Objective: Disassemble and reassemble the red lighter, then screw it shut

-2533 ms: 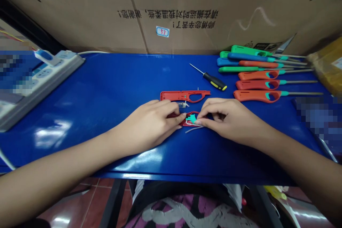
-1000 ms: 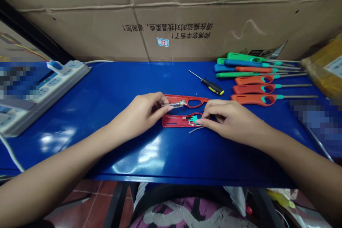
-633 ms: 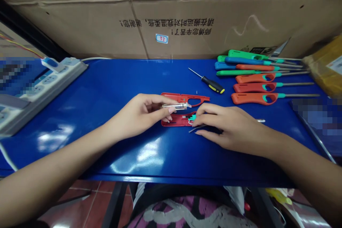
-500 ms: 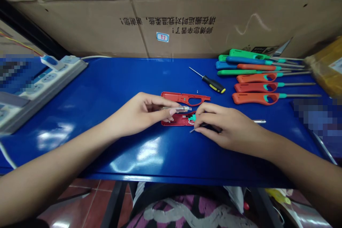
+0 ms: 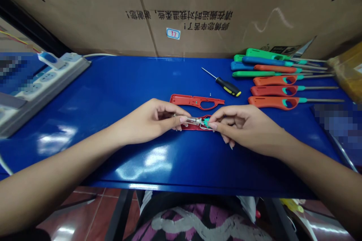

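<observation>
My left hand [image 5: 166,118] is closed on a clear fuel tank [image 5: 194,120] with a metal valve end pointing right. Against that end, the thumb and forefinger of my right hand [image 5: 234,122] pinch a small green trigger piece [image 5: 206,122]. A thin white tube loops just below it. Under both hands lies one red lighter shell half [image 5: 195,127], largely covered by fingers and parts. Its matching red shell half [image 5: 183,99] rests flat just beyond, with a finger-hole opening at its right end.
A black-and-yellow screwdriver [image 5: 229,86] and a tiny screw [image 5: 210,94] lie behind the shells. Several long-necked lighters [image 5: 273,102] are piled at back right. A white power strip [image 5: 53,77] runs along the left. A large cardboard box [image 5: 98,19] walls off the back.
The fuel tank has come down and right to meet the green trigger piece. My right hand has shifted its grip onto that piece, and its fingers show more openly. The view has tilted slightly.
</observation>
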The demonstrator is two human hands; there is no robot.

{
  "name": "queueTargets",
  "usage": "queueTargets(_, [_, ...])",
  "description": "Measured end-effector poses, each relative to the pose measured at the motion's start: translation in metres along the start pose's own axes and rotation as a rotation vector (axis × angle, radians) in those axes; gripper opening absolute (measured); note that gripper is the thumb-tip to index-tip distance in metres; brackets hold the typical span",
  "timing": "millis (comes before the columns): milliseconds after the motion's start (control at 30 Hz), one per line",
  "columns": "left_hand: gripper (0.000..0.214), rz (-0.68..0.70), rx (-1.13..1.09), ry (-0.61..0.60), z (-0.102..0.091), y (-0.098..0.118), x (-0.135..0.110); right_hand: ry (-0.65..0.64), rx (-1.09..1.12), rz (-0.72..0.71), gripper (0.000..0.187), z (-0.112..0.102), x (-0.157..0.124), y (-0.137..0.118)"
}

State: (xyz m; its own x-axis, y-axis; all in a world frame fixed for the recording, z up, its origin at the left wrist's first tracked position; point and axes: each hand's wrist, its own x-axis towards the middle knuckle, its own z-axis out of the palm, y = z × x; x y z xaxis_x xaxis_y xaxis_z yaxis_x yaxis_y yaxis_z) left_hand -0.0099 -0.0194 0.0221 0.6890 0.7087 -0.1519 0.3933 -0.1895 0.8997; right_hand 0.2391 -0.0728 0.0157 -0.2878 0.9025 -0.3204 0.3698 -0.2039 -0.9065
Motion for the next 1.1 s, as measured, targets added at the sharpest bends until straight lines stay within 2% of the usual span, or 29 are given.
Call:
queueTargets(300, [0.025, -0.071, -0.057, -0.012, 0.0006, 0.0037, 0.0002, -0.005, -0.064, -0.029, 0.011, 0.0004, -0.0002, 0.0012])
queueTargets(1100, [0.026, -0.077, -0.04, -0.023, 0.003, 0.0035, 0.001, 0.018, -0.124, -0.079, 0.01, 0.0006, 0.0015, 0.0059])
